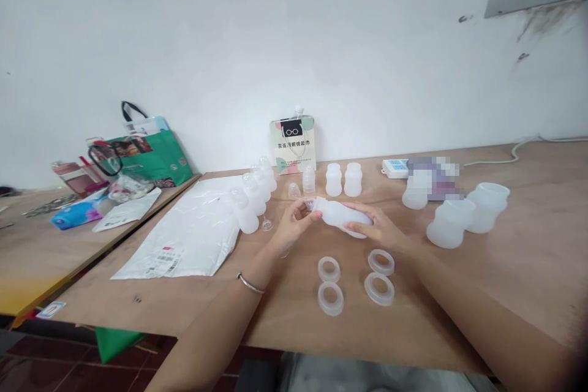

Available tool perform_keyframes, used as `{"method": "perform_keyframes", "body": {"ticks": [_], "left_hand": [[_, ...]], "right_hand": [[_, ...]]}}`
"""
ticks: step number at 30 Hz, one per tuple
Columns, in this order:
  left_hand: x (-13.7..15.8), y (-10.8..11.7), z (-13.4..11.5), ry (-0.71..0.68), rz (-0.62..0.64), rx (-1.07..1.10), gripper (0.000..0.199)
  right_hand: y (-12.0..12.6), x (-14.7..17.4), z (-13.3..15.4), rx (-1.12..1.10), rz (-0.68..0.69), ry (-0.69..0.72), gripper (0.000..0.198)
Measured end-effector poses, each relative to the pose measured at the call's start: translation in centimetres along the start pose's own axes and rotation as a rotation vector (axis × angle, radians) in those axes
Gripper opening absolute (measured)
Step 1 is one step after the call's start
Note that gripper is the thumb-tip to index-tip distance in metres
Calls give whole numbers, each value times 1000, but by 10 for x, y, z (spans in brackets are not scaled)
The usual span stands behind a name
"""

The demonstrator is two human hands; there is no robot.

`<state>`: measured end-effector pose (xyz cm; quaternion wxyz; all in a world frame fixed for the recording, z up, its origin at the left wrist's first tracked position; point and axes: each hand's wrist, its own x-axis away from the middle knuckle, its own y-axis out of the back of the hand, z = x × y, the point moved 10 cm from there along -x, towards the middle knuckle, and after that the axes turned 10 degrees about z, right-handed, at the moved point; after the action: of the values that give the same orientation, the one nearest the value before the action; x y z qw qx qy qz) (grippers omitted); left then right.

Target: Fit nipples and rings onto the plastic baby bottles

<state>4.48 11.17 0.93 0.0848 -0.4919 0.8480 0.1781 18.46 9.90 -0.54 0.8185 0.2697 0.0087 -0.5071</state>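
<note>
A frosted white baby bottle [337, 214] lies tilted nearly sideways between my hands, its neck to the left. My left hand [296, 222] is closed with thumb and fingers at the neck end, where a small clear part shows, partly hidden. My right hand [374, 225] grips the bottle's body near its base. In front of my hands lie frosted rings [331, 299] in two pairs. Behind them stand two open bottles [353, 180] and two clear domed pieces [309, 180]. A small clear nipple-shaped piece [267, 224] lies left of my left hand.
Several capped bottles [248, 220] stand in a row beside a white plastic mailer [184, 226]. More open bottles [444, 226] stand at right, near a small white box [395, 168]. A paper bag [294, 146] leans on the wall. A green bag [160, 159] rests on the left table.
</note>
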Motion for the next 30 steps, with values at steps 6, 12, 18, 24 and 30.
{"method": "perform_keyframes", "body": {"ticks": [6,12,18,24,30], "left_hand": [[2,10,3,55,-80,-22,30],[2,12,16,110,-110,27,32],[-2,6,23,120,-70,81,36],[1,7,19,110,-75,149,32],[2,4,10,29,3,193,30]], "right_hand": [[1,7,20,314,-147,102,47],[-6,20,41,578,-250,340,51],[-16,23,50,703,-249,417,54],[-2,14,32,447,-249,240,49],[-6,3,-1,-70,-66,-37,49]]}}
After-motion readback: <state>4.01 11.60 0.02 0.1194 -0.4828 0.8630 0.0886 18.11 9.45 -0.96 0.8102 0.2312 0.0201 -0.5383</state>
